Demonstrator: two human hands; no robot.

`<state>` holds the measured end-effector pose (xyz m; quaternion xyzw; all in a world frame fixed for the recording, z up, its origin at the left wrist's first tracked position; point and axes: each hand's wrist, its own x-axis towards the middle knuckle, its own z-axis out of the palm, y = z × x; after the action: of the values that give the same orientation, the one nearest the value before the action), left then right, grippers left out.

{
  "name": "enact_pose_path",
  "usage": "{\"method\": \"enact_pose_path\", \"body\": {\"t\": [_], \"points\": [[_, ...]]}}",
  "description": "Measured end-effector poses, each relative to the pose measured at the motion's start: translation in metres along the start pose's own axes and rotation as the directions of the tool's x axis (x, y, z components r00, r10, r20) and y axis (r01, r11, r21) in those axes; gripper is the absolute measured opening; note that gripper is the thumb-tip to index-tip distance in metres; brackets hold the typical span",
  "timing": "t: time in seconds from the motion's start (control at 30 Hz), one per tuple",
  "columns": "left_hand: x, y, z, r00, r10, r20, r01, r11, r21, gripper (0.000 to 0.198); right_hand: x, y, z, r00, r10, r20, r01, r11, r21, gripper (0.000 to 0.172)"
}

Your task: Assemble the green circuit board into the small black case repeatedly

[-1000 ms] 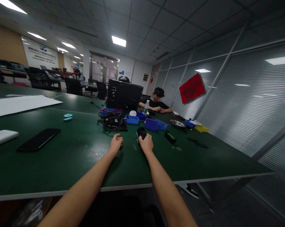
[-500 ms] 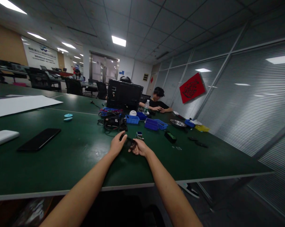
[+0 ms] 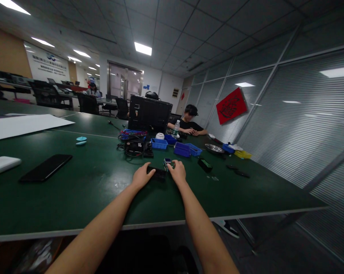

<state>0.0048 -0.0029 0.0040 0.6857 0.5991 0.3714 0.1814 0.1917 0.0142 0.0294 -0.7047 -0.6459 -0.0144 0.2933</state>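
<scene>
Left hand (image 3: 141,178) is resting on the green surface (image 3: 83,190), thumb touching the left end of a flat black device (image 3: 157,173); its grip is lying loosely apart, clamping nothing. Right hand (image 3: 177,173) is reaching over a small green module (image 3: 167,163) at its 11 o'clock; whether this grip is closing on it cannot be told. Blue bins (image 3: 183,149) are sitting at 12 o'clock, beyond both hands.

Both forearms are bare to the elbow, no sleeves; the left hand (image 3: 141,178) and right hand (image 3: 177,173) wear no gloves, rings or watch.
</scene>
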Motion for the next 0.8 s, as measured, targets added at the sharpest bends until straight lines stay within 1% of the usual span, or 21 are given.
{"method": "enact_pose_path", "body": {"t": [0.07, 0.1, 0.2, 0.3, 0.37, 0.43, 0.5, 0.57, 0.63, 0.7, 0.8], "points": [[0.0, -0.001, 0.002, 1.0, 0.005, 0.007, -0.005, 1.0, 0.02, 0.054, 0.001, 0.003, 0.011, 0.999, 0.007, 0.048, -0.006, 1.0, -0.014, 0.048], [0.0, -0.001, 0.002, 1.0, 0.011, 0.013, -0.012, 1.0, 0.029, 0.052, 0.002, 0.004, 0.016, 0.997, 0.012, 0.079, -0.011, 1.0, -0.011, 0.05], [0.0, -0.001, 0.002, 0.999, 0.036, 0.035, -0.038, 0.998, 0.043, 0.047, 0.007, 0.009, 0.025, 0.993, 0.016, 0.114, -0.022, 0.999, 0.047, 0.044], [0.0, 0.0, 0.0, 0.998, 0.045, 0.048, -0.047, 0.998, 0.042, 0.045, 0.013, 0.016, 0.021, 0.982, 0.073, 0.176, -0.092, 0.991, 0.099, 0.035], [-0.001, 0.001, -0.001, 0.998, 0.044, 0.051, -0.046, 0.998, 0.04, 0.045, 0.015, 0.02, 0.014, 0.968, 0.121, 0.219, -0.143, 0.986, 0.086, 0.035], [-0.002, 0.001, -0.002, 0.998, 0.041, 0.05, -0.043, 0.999, 0.027, 0.044, 0.016, 0.023, 0.009, 0.968, 0.15, 0.199, -0.161, 0.986, 0.04, 0.04], [-0.002, 0.002, -0.002, 0.998, 0.042, 0.044, -0.042, 0.999, -0.011, 0.046, 0.014, 0.023, 0.006, 0.979, 0.154, 0.135, -0.154, 0.988, -0.009, 0.045], [-0.003, 0.002, -0.002, 0.998, 0.047, 0.047, -0.044, 0.996, -0.075, 0.052, 0.011, 0.02, 0.006, 0.987, 0.137, 0.082, -0.133, 0.99, -0.052, 0.051], [-0.003, 0.002, -0.003, 0.997, 0.055, 0.061, -0.046, 0.989, -0.14, 0.06, 0.009, 0.018, 0.009, 0.991, 0.115, 0.072, -0.109, 0.991, -0.08, 0.053], [-0.004, 0.002, -0.003, 0.994, 0.065, 0.084, -0.049, 0.983, -0.177, 0.07, 0.01, 0.018, 0.013, 0.991, 0.102, 0.081, -0.095, 0.992, -0.08, 0.05], [-0.004, 0.002, -0.005, 0.99, 0.075, 0.12, -0.053, 0.983, -0.177, 0.078, 0.015, 0.023, 0.014, 0.985, 0.115, 0.13, -0.116, 0.993, -0.001, 0.039]]}}
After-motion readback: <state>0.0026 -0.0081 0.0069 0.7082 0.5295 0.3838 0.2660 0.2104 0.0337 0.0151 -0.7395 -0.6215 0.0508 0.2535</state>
